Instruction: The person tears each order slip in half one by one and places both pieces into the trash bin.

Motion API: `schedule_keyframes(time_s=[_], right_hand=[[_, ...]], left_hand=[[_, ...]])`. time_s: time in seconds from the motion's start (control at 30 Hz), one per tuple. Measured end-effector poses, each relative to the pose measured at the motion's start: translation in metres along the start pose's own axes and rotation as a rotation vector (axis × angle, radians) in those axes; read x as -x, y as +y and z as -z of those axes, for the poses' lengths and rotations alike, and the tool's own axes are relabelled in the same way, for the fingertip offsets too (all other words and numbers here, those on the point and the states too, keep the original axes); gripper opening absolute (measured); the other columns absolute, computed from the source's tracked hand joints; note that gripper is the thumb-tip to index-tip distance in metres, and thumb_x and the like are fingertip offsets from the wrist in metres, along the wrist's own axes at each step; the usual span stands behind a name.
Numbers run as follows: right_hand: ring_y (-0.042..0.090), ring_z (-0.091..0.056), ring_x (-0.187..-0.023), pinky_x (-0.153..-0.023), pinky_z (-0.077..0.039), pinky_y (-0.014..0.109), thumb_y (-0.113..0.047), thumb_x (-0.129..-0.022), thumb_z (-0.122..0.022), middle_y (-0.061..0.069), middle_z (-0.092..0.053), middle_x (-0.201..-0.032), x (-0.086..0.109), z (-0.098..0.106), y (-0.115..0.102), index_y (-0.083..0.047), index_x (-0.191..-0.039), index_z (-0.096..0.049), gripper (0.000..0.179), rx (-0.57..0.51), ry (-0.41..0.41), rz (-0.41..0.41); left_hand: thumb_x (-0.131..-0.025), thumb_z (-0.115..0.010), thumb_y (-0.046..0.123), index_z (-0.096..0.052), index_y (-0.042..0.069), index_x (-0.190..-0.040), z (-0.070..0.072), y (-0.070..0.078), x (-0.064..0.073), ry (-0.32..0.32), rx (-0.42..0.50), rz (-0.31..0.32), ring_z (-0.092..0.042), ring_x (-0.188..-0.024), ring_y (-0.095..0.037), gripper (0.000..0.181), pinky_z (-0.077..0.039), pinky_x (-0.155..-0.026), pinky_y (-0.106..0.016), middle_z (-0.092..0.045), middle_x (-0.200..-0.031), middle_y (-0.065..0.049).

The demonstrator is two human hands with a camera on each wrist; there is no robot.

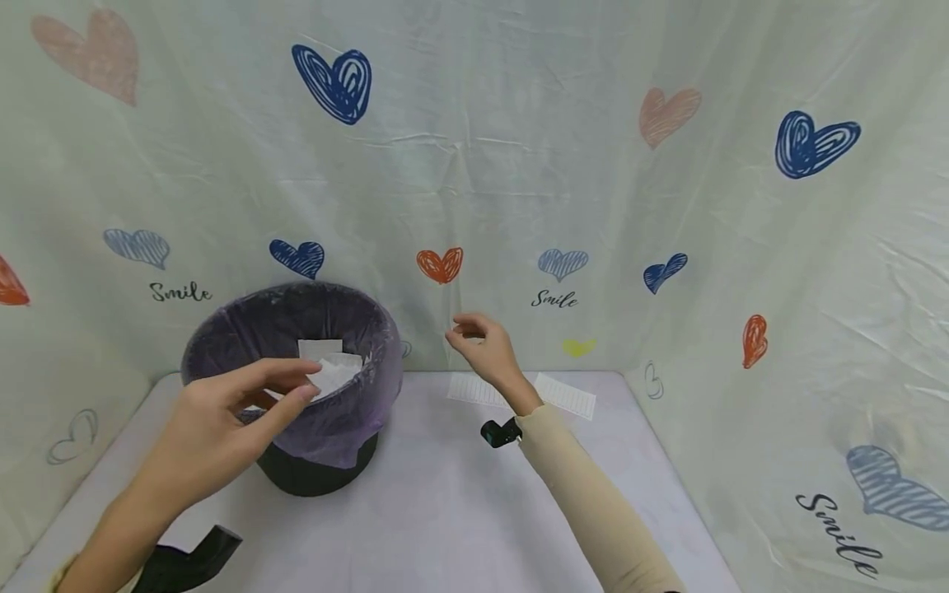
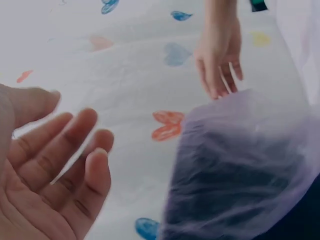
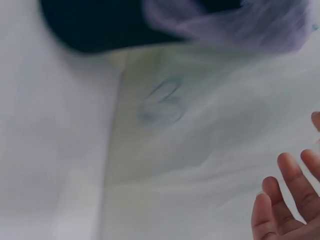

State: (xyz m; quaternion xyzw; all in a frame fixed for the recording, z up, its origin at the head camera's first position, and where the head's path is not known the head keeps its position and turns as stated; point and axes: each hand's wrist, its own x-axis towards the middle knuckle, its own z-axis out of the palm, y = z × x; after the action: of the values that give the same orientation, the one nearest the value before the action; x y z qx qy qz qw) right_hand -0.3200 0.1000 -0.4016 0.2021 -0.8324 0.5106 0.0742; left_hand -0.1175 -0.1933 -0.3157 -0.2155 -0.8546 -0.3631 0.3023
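"Head view: bin, eight o'clock, paper inside. Bag?"
"Cuffed outward, presumably to stay put."
"Left hand? Right hand?"
"Both loosely curled, fingers slightly spread, pinching nothing visible."

Bin: black, with a translucent purple liner; papers inside it, white; two strips at the back of the worktop, white with fine grey ruled lines, the worktop itself a plain pale lilac-white. Curtain: pale greenish white, printed with scribbled hearts in dark blue, orange-red, faded salmon and yellow, others striped light blue or in thin grey-blue outline, plus black cursive "Smile" lettering. Sleeve: plain cream; wrist cameras: black.
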Motion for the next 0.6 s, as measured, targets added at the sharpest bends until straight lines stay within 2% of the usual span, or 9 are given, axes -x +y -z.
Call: schedule_keyframes(time_s=[0.2,0.37,0.47,0.6], right_hand=[[0.029,-0.063,-0.118,-0.1,-0.052,0.049,-0.031,-0.098,-0.068,0.01,-0.07,-0.119,0.009,0.001,0.044,-0.002,-0.134,-0.064,0.046,0.015,0.014,-0.077],[0.032,-0.062,-0.12,-0.102,-0.05,0.05,-0.028,-0.098,-0.068,0.013,-0.069,-0.124,0.017,-0.001,0.073,-0.001,-0.134,-0.063,0.046,0.042,0.021,-0.134],[0.035,-0.061,-0.122,-0.104,-0.049,0.051,-0.026,-0.098,-0.068,0.017,-0.068,-0.127,0.024,-0.003,0.09,0.001,-0.134,-0.062,0.046,0.066,0.022,-0.17],[0.038,-0.059,-0.122,-0.104,-0.048,0.052,-0.023,-0.097,-0.069,0.021,-0.066,-0.129,0.035,-0.007,0.115,0.003,-0.134,-0.061,0.046,0.104,0.033,-0.224]], left_hand=[[-0.084,-0.079,-0.007,-0.074,0.015,-0.119,-0.025,0.0,0.011,-0.025,0.195,-0.003,-0.07,-0.085,-0.001,0.042,-0.054,-0.073,-0.014,-0.077,-0.1,0.004],[-0.087,-0.076,-0.004,-0.073,0.014,-0.12,-0.049,-0.002,0.022,-0.082,0.284,-0.004,-0.071,-0.081,-0.006,0.037,-0.055,-0.071,-0.018,-0.077,-0.099,0.002],[-0.09,-0.076,-0.001,-0.072,0.016,-0.12,-0.063,-0.004,0.031,-0.119,0.306,0.023,-0.069,-0.081,-0.005,0.035,-0.056,-0.071,-0.02,-0.077,-0.099,0.004],[-0.094,-0.073,0.004,-0.072,0.017,-0.12,-0.08,-0.007,0.045,-0.167,0.368,0.091,-0.069,-0.082,-0.005,0.029,-0.057,-0.071,-0.024,-0.076,-0.098,0.005]])
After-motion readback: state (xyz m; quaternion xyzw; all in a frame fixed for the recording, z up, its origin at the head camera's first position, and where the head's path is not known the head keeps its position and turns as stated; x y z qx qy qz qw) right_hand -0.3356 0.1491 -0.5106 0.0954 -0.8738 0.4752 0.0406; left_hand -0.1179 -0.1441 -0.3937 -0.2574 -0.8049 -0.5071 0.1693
